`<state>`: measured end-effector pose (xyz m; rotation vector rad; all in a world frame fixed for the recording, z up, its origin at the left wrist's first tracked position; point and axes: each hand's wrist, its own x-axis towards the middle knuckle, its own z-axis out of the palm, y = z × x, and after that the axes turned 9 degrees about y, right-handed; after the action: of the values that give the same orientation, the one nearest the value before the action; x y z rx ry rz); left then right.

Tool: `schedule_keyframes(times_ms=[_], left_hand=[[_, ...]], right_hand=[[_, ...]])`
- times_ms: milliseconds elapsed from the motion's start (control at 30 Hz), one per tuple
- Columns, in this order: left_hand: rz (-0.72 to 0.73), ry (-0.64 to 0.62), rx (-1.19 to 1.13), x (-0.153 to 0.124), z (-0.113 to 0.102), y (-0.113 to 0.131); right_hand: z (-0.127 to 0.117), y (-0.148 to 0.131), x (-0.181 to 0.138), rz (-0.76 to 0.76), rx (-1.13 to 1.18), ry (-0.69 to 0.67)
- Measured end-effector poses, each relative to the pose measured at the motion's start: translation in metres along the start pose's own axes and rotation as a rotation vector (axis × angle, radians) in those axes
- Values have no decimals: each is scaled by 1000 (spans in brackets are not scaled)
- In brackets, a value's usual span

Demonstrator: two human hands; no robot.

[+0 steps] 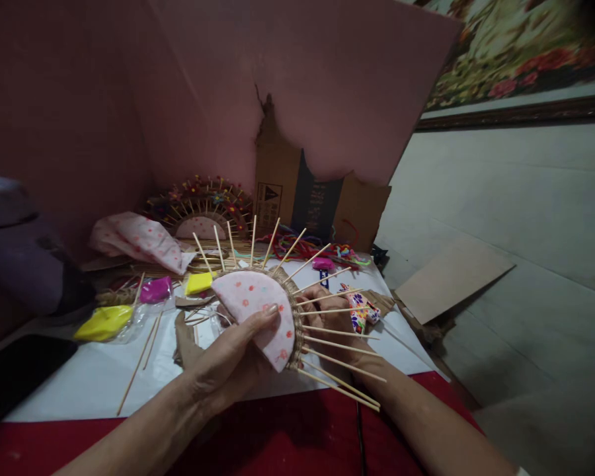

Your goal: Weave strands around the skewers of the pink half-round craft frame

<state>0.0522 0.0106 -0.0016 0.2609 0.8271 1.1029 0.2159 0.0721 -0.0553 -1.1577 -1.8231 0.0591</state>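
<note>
In the head view, my left hand grips a half-round craft piece by its straight side, thumb pressed on top. Pale fabric with small reddish flowers covers its face. Thin wooden sticks fan out from the curved edge, where rows of brown twine are woven. My right hand is behind the sticks at that edge, fingers curled close to the twine. The sticks partly cover those fingers, and I cannot make out what they pinch.
At the back stands a similar half-round piece with colourful tips, beside torn cardboard. Yellow packets, a purple packet, loose sticks and a folded floral cloth lie around. A dark flat object is at left.
</note>
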Motion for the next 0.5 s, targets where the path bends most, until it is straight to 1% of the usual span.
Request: schedule_keyframes(times_ms=[67, 200, 333, 500], left_hand=[[-11, 3, -5, -4, 3, 1], [-22, -39, 24, -6, 4, 0], [13, -26, -3, -5, 5, 0], [23, 42, -34, -3, 6, 1]], right_hand=[[0, -1, 0, 6, -9, -6], [-2, -7, 0, 64, -14, -3], [-2, -5, -1, -15, -55, 1], [0, 4, 1, -154, -85, -8]])
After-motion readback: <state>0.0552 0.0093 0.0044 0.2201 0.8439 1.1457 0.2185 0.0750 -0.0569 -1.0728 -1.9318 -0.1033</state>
